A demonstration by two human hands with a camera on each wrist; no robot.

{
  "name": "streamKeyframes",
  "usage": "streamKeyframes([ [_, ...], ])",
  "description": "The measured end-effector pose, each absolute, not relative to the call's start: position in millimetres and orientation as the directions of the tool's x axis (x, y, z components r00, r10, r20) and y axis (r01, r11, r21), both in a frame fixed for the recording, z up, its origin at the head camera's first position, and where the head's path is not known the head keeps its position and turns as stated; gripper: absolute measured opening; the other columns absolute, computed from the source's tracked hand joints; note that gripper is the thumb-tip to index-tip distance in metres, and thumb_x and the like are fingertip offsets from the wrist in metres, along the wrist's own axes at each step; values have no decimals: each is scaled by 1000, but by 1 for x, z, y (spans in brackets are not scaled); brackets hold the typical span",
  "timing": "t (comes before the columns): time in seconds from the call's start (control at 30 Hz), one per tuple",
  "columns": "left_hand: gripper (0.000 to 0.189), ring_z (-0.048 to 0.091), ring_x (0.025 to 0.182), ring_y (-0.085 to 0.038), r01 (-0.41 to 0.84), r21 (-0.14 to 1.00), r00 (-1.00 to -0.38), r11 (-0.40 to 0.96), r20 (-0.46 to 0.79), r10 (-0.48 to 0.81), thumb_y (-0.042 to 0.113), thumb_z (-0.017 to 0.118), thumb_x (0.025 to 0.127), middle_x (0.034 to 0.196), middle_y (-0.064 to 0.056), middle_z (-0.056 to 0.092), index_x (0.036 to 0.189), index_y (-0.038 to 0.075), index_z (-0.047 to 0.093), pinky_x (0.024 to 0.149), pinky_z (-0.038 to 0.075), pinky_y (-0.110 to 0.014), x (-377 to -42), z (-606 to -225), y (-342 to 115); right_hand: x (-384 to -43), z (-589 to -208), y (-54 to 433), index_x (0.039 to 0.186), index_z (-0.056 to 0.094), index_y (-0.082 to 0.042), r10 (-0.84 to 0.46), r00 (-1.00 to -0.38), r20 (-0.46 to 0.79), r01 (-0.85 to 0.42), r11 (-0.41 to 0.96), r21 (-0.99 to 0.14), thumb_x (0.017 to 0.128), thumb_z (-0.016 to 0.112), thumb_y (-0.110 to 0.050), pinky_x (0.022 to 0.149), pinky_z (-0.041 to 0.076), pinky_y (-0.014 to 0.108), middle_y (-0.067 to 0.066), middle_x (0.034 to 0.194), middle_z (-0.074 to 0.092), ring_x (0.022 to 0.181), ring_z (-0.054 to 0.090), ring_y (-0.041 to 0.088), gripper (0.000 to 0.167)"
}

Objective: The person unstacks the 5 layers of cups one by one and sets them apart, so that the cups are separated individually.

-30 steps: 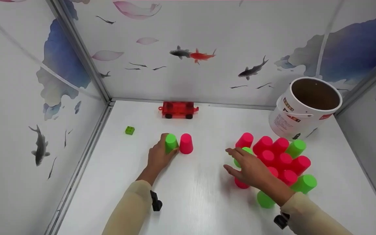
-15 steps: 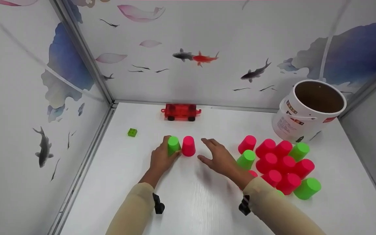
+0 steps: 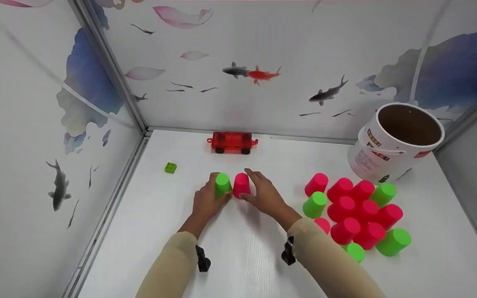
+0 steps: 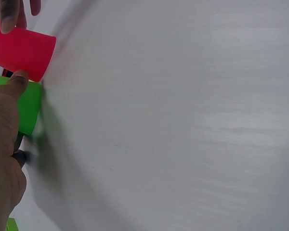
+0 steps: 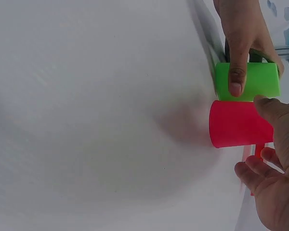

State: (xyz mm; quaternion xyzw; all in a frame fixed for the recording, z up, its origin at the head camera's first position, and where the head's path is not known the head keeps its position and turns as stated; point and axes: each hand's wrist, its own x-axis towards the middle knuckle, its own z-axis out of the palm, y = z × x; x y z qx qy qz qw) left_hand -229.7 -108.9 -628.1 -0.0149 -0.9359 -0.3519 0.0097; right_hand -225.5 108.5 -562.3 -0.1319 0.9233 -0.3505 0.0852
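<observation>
In the head view, my left hand [image 3: 208, 202] grips an upside-down green cup [image 3: 222, 184], with the thumb across its near side. A pink cup [image 3: 241, 184] stands upside down just right of it. My right hand [image 3: 266, 196] is around the pink cup's right side, its thumb overlapping the cup and its other fingers beyond it. The right wrist view has the thumb [image 5: 269, 108] at the pink cup's edge, while the other fingertips look apart from it. In the left wrist view, the green cup [image 4: 30, 108] and pink cup [image 4: 24, 50] are close together.
Several upside-down pink and green cups [image 3: 342, 209] stand clustered on the right of the white table [image 3: 259, 256]. Behind them is a white bucket [image 3: 381, 159]. A red toy wagon [image 3: 232, 142] sits by the back wall, and a small green block [image 3: 170, 167] lies at left.
My right hand has moved left from the cup cluster to the pink cup beside the green one. My left hand has stayed on the green cup. The view has shifted slightly.
</observation>
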Motion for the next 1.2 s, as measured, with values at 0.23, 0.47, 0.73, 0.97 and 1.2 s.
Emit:
streamKeyframes([
  [0.23, 69, 72, 125, -35, 46, 661, -999, 749, 26, 38, 48, 80, 100, 139, -12, 74, 154, 24, 44, 109, 55, -63, -228, -628, -107, -227, -568, 101, 169, 43, -11, -308, -950, -44, -197, 706, -680, 97, 88, -21, 123, 50, 54, 18, 163, 56, 151, 55, 41, 85],
  [0.47, 69, 72, 125, -36, 46, 656, -999, 754, 27, 37, 47, 80, 100, 140, -12, 73, 154, 24, 43, 110, 54, -66, -229, -628, -106, -229, -570, 98, 168, 44, -10, -290, -956, -52, -172, 693, -700, 95, 89, -18, 124, 50, 54, 19, 163, 57, 152, 55, 40, 86],
  [0.73, 70, 73, 120, -35, 57, 645, -998, 762, 36, 43, 46, 81, 99, 134, -12, 76, 153, 24, 43, 107, 57, -63, -229, -632, -103, -231, -579, 94, 164, 50, -6, -204, -976, -70, -79, 640, -764, 96, 87, -14, 126, 48, 54, 19, 164, 58, 153, 55, 39, 78],
  [0.97, 70, 73, 121, -36, 32, 641, -999, 767, 18, 27, 46, 82, 98, 134, -13, 76, 152, 25, 44, 106, 57, -61, -231, -629, -101, -233, -574, 103, 161, 53, -9, -180, -979, -95, -39, 621, -783, 97, 86, -13, 117, 56, 53, 15, 157, 63, 144, 61, 36, 73],
  [1.2, 72, 72, 125, -37, 6, 632, -1000, 775, 8, 1, 44, 84, 99, 138, -15, 75, 154, 24, 42, 109, 56, -62, -230, -628, -108, -238, -562, 136, 167, 46, -10, -175, -978, -113, -40, 690, -723, 98, 85, -14, 119, 54, 55, 15, 165, 56, 155, 52, 38, 79],
])
